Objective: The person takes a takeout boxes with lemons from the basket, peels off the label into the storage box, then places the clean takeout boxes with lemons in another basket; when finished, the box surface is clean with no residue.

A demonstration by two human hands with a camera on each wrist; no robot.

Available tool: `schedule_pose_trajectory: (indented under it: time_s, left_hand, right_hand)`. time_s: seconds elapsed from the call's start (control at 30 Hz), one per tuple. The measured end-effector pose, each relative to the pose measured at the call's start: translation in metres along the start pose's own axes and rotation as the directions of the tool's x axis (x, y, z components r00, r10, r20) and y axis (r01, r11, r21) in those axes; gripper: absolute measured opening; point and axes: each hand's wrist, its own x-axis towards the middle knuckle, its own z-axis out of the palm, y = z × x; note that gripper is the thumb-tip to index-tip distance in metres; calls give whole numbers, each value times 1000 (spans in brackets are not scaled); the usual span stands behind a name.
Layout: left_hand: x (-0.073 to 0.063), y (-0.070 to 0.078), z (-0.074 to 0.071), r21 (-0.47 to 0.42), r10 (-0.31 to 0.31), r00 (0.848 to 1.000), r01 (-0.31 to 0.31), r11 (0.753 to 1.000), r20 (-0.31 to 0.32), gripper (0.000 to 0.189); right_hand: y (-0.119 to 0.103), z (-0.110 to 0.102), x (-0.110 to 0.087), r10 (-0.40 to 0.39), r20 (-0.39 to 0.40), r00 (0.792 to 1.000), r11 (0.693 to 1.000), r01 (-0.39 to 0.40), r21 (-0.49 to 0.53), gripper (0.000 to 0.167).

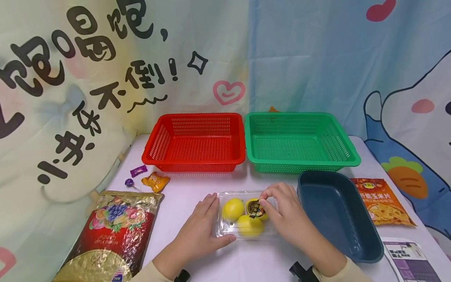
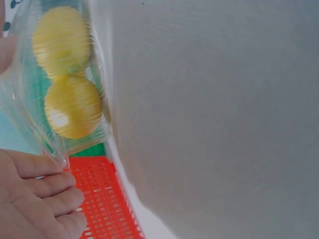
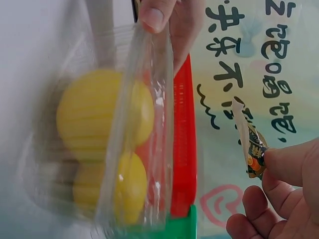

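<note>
A clear plastic box (image 1: 223,230) with three lemons (image 1: 250,226) inside sits on the white table. At its left side my left hand (image 1: 198,225) holds it, thumb by the near edge and fingers toward the far left corner. Between thumb and forefinger, my right hand (image 1: 287,211) pinches a black and gold sticker (image 3: 255,158) above the box. In the right wrist view the sticker is bent, with its pale underside partly showing and apart from the lid. The left wrist view shows the left fingers (image 2: 60,191) against the box's edge.
Red (image 1: 193,167) and green (image 1: 306,161) baskets stand behind. A dark blue tub (image 1: 338,215) is at right, near an orange snack bag (image 1: 384,201) and a purple-white packet (image 1: 410,260). Left are a candy bag (image 1: 116,231), lollipop (image 1: 129,182), purple sweet (image 1: 138,170) and orange-wrapped sweet (image 1: 155,181).
</note>
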Motion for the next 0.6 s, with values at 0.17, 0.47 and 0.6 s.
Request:
schedule_pose_trajectory:
  time_s: [0.17, 0.47, 0.6]
  left_hand:
    - [0, 0, 0, -3, -1, 1000, 1, 1000, 4, 113]
    - [0, 0, 0, -10, 7, 1000, -7, 1000, -2, 113]
    - [-1, -1, 1, -8, 12, 1000, -12, 1000, -9, 113]
  right_hand:
    - [3, -10, 1, 5, -5, 1000, 1000, -5, -1, 6]
    - [10, -27, 5, 33, 5, 999, 999, -33, -40, 4]
    - [13, -32, 6, 45, -8, 999, 998, -45, -40, 5]
